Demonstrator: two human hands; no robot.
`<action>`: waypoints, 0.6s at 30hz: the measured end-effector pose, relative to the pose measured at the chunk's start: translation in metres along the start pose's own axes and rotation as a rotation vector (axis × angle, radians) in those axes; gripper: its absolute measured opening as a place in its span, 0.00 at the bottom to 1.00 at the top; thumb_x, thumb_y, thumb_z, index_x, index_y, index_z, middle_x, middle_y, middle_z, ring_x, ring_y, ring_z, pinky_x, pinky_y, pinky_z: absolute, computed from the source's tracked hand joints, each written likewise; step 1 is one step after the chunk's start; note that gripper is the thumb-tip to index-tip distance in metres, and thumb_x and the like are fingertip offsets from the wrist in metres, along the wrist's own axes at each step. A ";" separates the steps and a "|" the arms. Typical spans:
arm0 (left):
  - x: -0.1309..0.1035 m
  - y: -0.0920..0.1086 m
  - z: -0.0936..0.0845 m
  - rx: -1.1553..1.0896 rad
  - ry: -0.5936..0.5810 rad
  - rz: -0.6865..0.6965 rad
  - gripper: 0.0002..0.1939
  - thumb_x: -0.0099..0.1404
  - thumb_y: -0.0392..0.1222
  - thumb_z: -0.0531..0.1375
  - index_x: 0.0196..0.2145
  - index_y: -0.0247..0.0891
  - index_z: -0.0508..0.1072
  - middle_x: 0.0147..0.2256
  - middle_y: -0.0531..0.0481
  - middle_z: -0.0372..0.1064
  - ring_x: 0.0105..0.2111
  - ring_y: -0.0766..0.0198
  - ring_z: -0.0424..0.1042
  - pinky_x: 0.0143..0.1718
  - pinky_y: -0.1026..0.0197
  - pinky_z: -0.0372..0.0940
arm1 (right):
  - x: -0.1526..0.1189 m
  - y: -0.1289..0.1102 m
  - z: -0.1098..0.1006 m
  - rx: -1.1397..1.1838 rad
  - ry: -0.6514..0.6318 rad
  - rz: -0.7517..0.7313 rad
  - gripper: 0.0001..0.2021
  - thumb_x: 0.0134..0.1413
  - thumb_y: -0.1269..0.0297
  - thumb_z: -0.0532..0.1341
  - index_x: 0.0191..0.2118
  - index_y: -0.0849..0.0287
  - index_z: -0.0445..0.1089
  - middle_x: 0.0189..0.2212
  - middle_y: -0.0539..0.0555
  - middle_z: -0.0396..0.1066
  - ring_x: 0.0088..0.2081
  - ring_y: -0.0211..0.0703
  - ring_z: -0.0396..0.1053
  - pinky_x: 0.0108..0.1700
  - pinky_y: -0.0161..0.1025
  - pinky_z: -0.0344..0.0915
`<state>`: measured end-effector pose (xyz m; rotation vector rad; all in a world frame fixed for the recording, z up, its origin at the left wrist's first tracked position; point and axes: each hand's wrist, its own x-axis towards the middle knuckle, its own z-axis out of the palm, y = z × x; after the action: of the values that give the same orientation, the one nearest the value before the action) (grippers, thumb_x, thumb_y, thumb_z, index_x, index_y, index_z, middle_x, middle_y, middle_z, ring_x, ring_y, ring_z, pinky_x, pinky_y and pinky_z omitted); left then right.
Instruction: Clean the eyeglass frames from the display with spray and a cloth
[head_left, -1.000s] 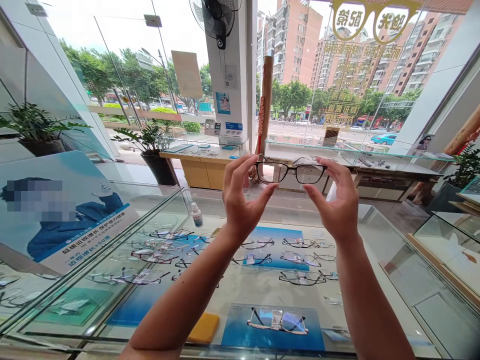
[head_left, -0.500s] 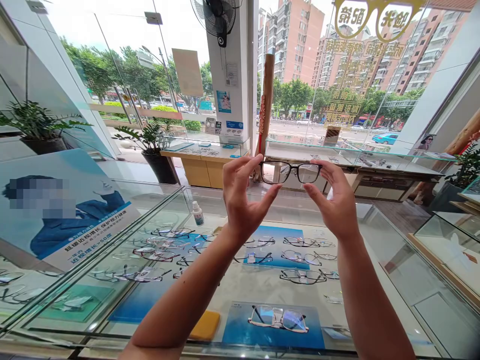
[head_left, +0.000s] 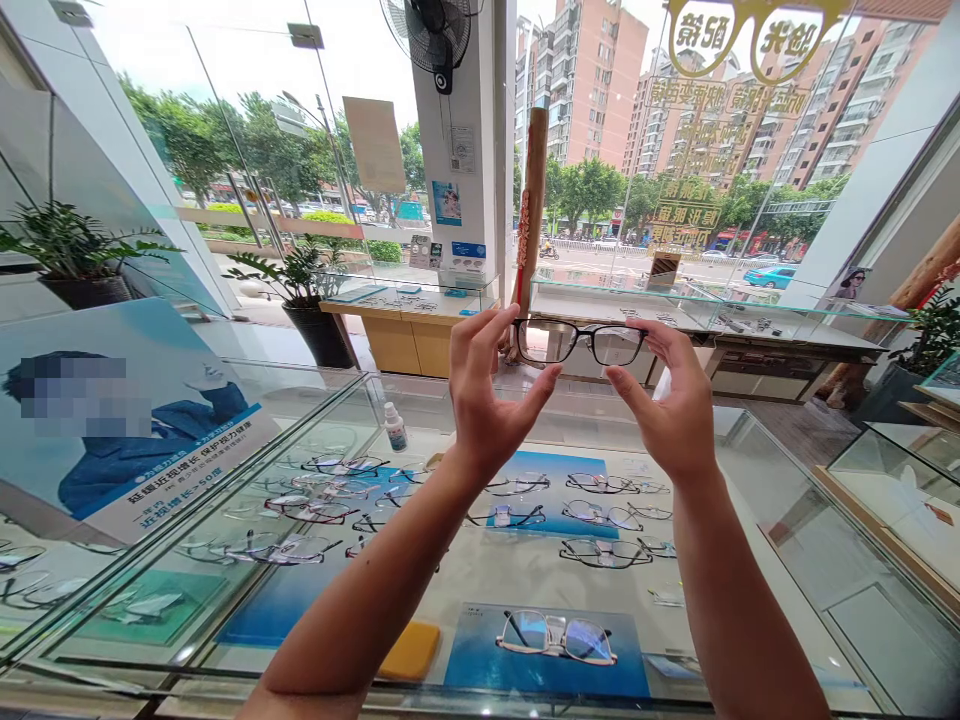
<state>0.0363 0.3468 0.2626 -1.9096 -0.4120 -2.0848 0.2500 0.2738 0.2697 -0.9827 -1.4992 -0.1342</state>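
Note:
A pair of dark-framed eyeglasses (head_left: 583, 343) is held up in front of me, above the glass display case (head_left: 795, 560). My left hand (head_left: 491, 390) grips its left end, with the fingers at the upper corner and the thumb near the lower rim. At the right end, my right hand (head_left: 671, 400) holds the frame between fingers and thumb. Both lenses face me, and the temples are mostly hidden. Below my arms, several spectacles (head_left: 606, 553) lie inside the case, and a light-framed pair (head_left: 555, 637) rests on a blue card (head_left: 469, 655).
A small white bottle (head_left: 394, 427) stands on the case top, left of my hands. Further left leans an advertising board (head_left: 172, 400). Potted plants (head_left: 319, 325), a wooden post (head_left: 532, 200) and more glass counters (head_left: 720, 310) stand beyond, near the windows.
The eyeglasses have tilted slightly, and their left end has shifted a little up and left. My left hand has moved slightly up. My right hand stays nearly in place.

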 end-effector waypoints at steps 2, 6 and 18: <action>-0.001 -0.001 0.001 -0.008 -0.015 -0.032 0.35 0.66 0.49 0.74 0.67 0.45 0.70 0.57 0.42 0.71 0.58 0.50 0.73 0.58 0.48 0.74 | -0.001 -0.003 0.000 -0.048 0.035 -0.026 0.25 0.66 0.49 0.71 0.64 0.47 0.71 0.62 0.58 0.76 0.63 0.60 0.74 0.70 0.65 0.68; -0.004 -0.002 0.004 -0.032 -0.052 -0.133 0.33 0.67 0.49 0.73 0.66 0.44 0.70 0.58 0.41 0.72 0.56 0.51 0.74 0.56 0.49 0.76 | -0.002 -0.011 0.001 -0.128 0.091 -0.108 0.24 0.66 0.52 0.70 0.64 0.47 0.71 0.60 0.57 0.76 0.61 0.59 0.74 0.67 0.64 0.70; -0.011 -0.005 0.010 -0.043 -0.049 -0.261 0.34 0.64 0.51 0.76 0.63 0.43 0.72 0.57 0.41 0.75 0.52 0.53 0.78 0.50 0.52 0.77 | -0.005 -0.021 0.003 -0.264 0.125 -0.288 0.22 0.67 0.60 0.70 0.63 0.48 0.69 0.56 0.57 0.77 0.59 0.58 0.75 0.63 0.59 0.73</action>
<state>0.0438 0.3558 0.2525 -2.0294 -0.6652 -2.2247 0.2336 0.2607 0.2745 -0.9408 -1.5250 -0.6028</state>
